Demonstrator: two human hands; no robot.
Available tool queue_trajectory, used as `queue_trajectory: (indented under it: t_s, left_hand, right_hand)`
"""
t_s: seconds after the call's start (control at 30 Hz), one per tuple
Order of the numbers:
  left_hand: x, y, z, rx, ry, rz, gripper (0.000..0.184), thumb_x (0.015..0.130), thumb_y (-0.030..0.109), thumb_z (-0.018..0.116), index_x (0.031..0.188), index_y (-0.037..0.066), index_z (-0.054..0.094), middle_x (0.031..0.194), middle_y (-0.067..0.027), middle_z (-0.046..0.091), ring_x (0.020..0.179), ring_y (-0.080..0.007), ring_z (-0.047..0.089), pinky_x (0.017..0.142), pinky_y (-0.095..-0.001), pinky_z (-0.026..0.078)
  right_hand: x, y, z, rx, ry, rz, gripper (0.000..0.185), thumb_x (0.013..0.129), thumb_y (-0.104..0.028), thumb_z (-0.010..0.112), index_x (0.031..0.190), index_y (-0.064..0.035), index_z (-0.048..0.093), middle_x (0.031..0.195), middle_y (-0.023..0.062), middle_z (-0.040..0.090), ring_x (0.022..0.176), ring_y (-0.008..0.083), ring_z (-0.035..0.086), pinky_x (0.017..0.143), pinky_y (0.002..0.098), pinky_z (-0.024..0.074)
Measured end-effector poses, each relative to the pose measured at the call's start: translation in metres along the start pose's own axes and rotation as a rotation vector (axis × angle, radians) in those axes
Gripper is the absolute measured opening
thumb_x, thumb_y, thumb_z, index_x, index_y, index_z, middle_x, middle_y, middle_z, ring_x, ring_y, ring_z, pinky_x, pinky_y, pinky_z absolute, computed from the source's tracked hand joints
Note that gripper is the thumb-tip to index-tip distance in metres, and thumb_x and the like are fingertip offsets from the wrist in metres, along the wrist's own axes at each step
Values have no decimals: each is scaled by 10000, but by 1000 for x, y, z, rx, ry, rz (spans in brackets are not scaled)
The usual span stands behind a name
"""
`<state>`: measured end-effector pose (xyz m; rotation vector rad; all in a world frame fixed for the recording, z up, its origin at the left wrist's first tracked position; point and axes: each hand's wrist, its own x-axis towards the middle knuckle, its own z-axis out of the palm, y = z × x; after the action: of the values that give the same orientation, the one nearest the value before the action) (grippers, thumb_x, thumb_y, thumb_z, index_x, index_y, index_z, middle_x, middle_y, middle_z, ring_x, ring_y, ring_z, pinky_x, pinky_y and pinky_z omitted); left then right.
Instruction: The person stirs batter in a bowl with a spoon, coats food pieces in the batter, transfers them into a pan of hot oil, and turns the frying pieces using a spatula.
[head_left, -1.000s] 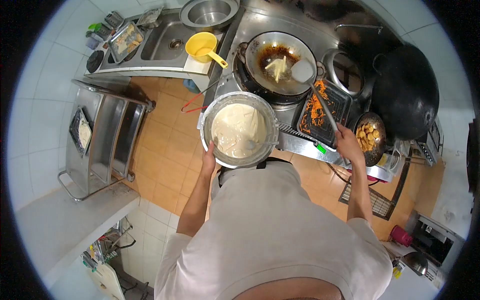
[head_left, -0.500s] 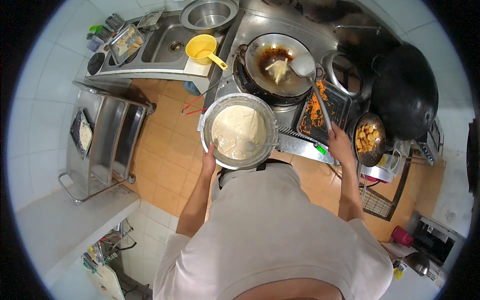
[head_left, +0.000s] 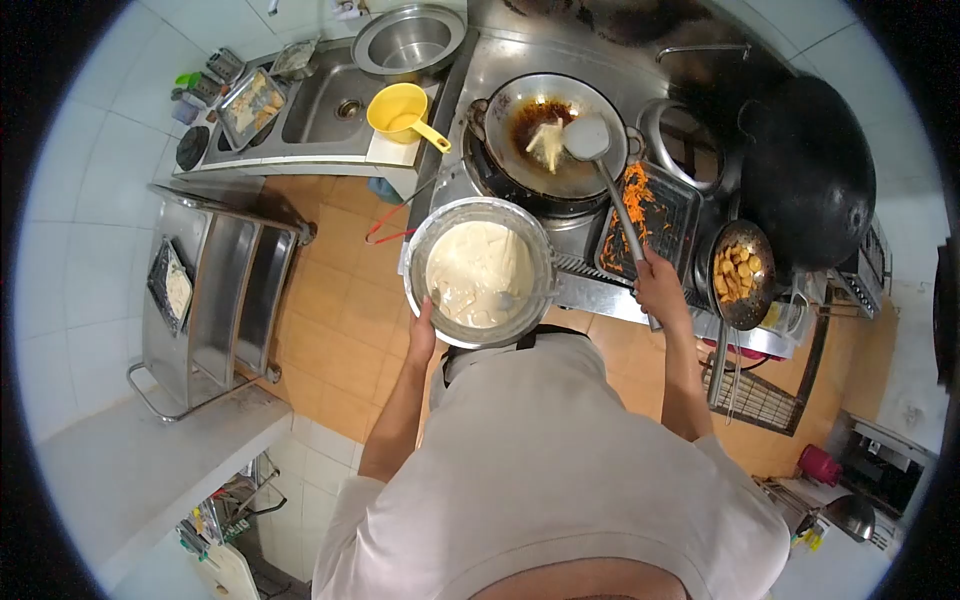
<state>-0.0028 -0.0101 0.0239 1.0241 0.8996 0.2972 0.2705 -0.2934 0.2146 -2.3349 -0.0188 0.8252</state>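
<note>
My left hand (head_left: 424, 328) grips the near left side of a large metal bowl (head_left: 421, 232) against my front. Thick cream-coloured batter (head_left: 475, 262) fills part of it, and a spoon-like utensil (head_left: 505, 299) rests in it. In my right hand (head_left: 661, 287) is the long handle of a wok turner (head_left: 588, 137). Its broad head hangs over the wok (head_left: 590, 182), beside a pale battered piece (head_left: 546, 147) in dark brown oil. Whether the turner touches that piece I cannot tell. Below the handle, a black tray (head_left: 677, 218) holds orange shreds (head_left: 636, 198).
A frying pan (head_left: 717, 300) with golden chunks (head_left: 738, 273) sits right of the tray. Farther right leans a big black wok (head_left: 810, 185). A yellow dipper (head_left: 398, 108) and metal basin (head_left: 362, 50) are by the sink (head_left: 315, 105). Left stands a steel trolley (head_left: 215, 300).
The turner's head has shifted left and slightly down, closer to the battered piece. My right hand has moved left and a little nearer me. My left hand still grips the bowl.
</note>
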Motion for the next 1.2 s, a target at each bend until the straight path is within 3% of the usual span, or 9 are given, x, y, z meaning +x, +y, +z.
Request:
queue_trajectory:
  t_s: [0.1,0.2,0.3,0.5,0.6,0.8,0.9,1.1,1.2]
  left_hand:
    - [2,-5,-1,1,23,34,559,1003,311,456,1420,-40,330,1421,-140,419,1282,-228,398,1089,-344,290]
    - [7,-16,-7,13,32,47,544,1001,303,463,1412,-36,351,1402,-137,443,1267,-224,412,1077,-339,305]
    - [8,-13,-6,-2,19,52,552,1002,307,462,1417,-37,341,1408,-137,437,1272,-224,408,1081,-341,300]
    - [9,-19,-9,-13,0,58,565,1004,304,459,1431,-36,314,1419,-143,422,1280,-226,400,1086,-343,296]
    - [9,-17,-8,-2,10,47,560,1005,297,456,1432,-34,311,1420,-146,419,1283,-226,397,1086,-341,296]
    - [5,-13,-6,7,17,52,553,1002,287,462,1429,-35,319,1410,-144,430,1275,-222,402,1079,-336,300]
    - [9,-16,-7,14,16,67,554,998,287,467,1425,-36,325,1407,-142,433,1272,-224,404,1079,-337,297]
    - [9,-21,-10,2,18,65,550,996,289,465,1420,-37,335,1403,-142,437,1270,-226,405,1079,-340,297]
    - [9,-17,-7,19,25,75,546,996,287,466,1417,-36,340,1397,-141,443,1265,-223,409,1075,-339,302]
  right_hand:
    - [16,23,17,-203,253,-277,361,935,-137,447,1244,39,509,846,297,639,744,489,616,695,537,478]
    - [20,25,16,-323,239,-311,372,937,-146,455,1248,50,507,889,307,635,838,488,611,752,535,473]
    - [-5,-11,1,-51,18,-19,382,939,-164,467,1244,62,511,894,316,629,877,488,603,776,537,463]
    - [12,15,17,-290,290,-294,368,946,-175,473,1225,58,529,855,312,631,847,490,614,733,522,473]
    - [-4,-9,2,-80,20,-57,371,944,-173,479,1227,63,525,880,338,615,886,496,605,732,513,482]
    - [20,25,22,-332,398,-413,358,943,-183,491,1231,23,549,769,287,633,710,436,647,631,472,492]
    - [13,11,6,-115,69,-150,388,960,-153,478,1329,-36,503,617,100,550,496,165,530,464,340,426]
    - [35,42,24,-397,418,-475,356,963,-154,482,1296,-36,529,608,97,533,508,147,510,479,339,418]
    - [4,-3,5,-165,139,-185,344,935,-162,496,1239,-16,556,758,273,631,666,398,647,622,468,489]
